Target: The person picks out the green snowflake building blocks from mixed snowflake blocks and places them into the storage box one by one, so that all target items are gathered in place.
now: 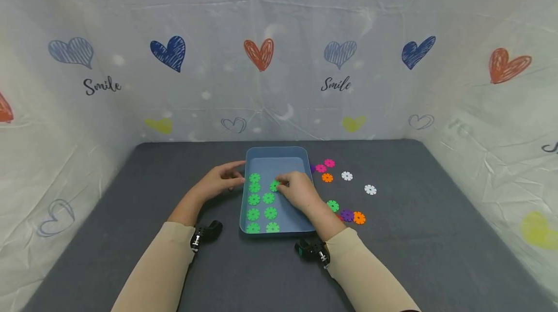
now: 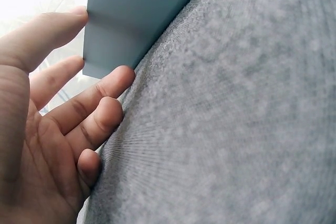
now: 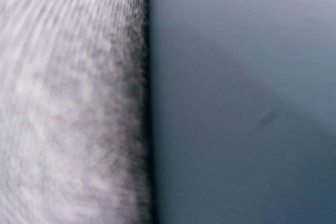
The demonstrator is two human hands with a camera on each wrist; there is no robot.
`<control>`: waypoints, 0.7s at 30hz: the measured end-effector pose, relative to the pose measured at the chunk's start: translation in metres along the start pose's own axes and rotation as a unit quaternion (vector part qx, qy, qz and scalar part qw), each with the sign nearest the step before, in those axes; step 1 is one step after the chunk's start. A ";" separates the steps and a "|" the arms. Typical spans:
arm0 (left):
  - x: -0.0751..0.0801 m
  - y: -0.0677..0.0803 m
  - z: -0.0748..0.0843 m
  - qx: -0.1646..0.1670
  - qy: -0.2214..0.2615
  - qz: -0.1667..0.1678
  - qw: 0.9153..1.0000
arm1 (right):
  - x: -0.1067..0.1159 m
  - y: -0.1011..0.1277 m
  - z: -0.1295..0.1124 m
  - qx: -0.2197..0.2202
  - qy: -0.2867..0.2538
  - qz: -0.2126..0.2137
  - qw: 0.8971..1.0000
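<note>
A blue tray [image 1: 289,220] lies on the table, with green notched plastic discs [image 1: 268,198] set in two columns along its left part. Over the tray, my right hand [image 1: 301,191] pinches a green disc [image 1: 274,186] at the top of the second column. My left hand [image 1: 219,179] is at the tray's left side. In the left wrist view, thumb and index fingertips of the left hand [image 2: 58,124] touch the tray wall [image 2: 126,24], the other fingers loosely bent. Only the tray wall [image 3: 226,129] and grey cloth fill the right wrist view; the right hand is out of it.
Right of the tray lie loose discs: pink [image 1: 329,163], orange [image 1: 327,178], white [image 1: 347,176], green [image 1: 333,205] and purple [image 1: 347,215]. Some are partly hidden by the right arm or tray. A printed white curtain [image 1: 287,94] stands behind the grey table [image 1: 418,234].
</note>
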State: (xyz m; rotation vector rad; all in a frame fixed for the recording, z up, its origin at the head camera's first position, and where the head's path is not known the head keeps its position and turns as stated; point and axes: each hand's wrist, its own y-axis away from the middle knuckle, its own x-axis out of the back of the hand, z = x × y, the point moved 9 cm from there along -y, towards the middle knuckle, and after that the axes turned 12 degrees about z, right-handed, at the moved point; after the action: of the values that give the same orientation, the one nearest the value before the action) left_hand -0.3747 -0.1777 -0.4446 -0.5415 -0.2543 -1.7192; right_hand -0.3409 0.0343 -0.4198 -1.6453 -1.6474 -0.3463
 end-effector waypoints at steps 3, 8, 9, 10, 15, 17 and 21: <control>0.001 0.006 0.016 -0.001 0.002 -0.006 1.000 | -0.005 0.000 -0.001 0.018 0.016 -0.014 1.000; 0.004 0.012 0.027 -0.002 0.002 -0.007 1.000 | -0.010 0.001 -0.005 0.033 0.023 -0.054 0.998; 0.004 0.012 0.027 -0.001 0.002 -0.006 1.000 | -0.010 0.001 -0.006 0.032 0.021 -0.063 0.997; 0.004 0.012 0.027 -0.001 0.001 -0.006 1.000 | -0.009 0.001 -0.006 0.031 0.016 -0.071 0.997; 0.004 0.013 0.026 0.004 -0.001 -0.002 1.000 | 0.009 -0.003 -0.003 0.008 -0.026 -0.074 0.997; 0.004 0.013 0.025 0.003 0.001 -0.003 1.000 | 0.023 -0.007 0.001 -0.004 -0.047 -0.059 0.997; 0.003 0.012 0.026 -0.002 0.002 -0.005 1.000 | 0.055 -0.012 0.016 -0.028 -0.067 -0.033 0.997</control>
State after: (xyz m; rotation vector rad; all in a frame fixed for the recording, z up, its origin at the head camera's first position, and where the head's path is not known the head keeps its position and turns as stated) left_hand -0.3581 -0.1714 -0.4221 -0.5411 -0.2515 -1.7299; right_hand -0.3501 0.0835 -0.3897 -1.6901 -1.8099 -0.3248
